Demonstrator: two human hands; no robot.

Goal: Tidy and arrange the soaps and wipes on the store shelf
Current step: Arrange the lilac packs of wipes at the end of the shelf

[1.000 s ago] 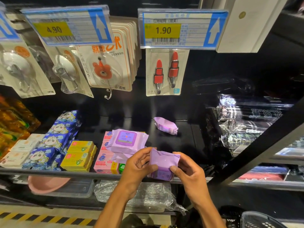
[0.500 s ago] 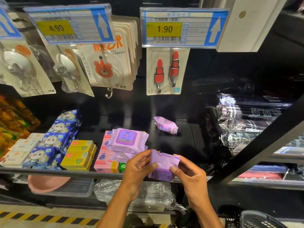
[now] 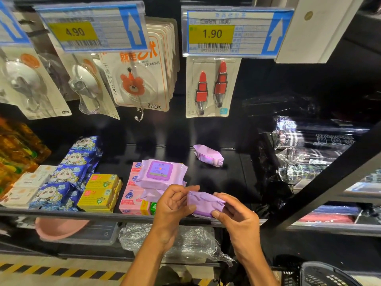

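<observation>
1. Both hands hold one small purple wipes pack [image 3: 206, 204] in front of the shelf edge [image 3: 115, 216], just above it and right of the stacked goods.
2. The left hand [image 3: 172, 207] grips the pack's left end, its thumb pressed on the front face and its fingers curled behind.
3. The right hand [image 3: 237, 218] pinches the pack's right end, thumb on the lower front edge and fingers wrapped over the top and back.
4. The pack is tilted, its left end higher than its right, and a folded seam shows on the side facing the camera.
5. On the shelf just behind the left hand lies a larger purple wipes pack [image 3: 161, 174] with a flip lid, resting on top of pink soap boxes [image 3: 132, 200].
6. Left of the pink boxes stand yellow soap boxes [image 3: 101, 191], then a row of blue patterned packs [image 3: 68, 174], then white soap boxes [image 3: 26, 186].
7. A second small purple pack [image 3: 208, 155] lies alone farther back on the dark shelf, well apart from the others.
8. Above hang carded hooks and two price tags, reading 4.90 [image 3: 75, 32] and 1.90 [image 3: 212, 34].
</observation>
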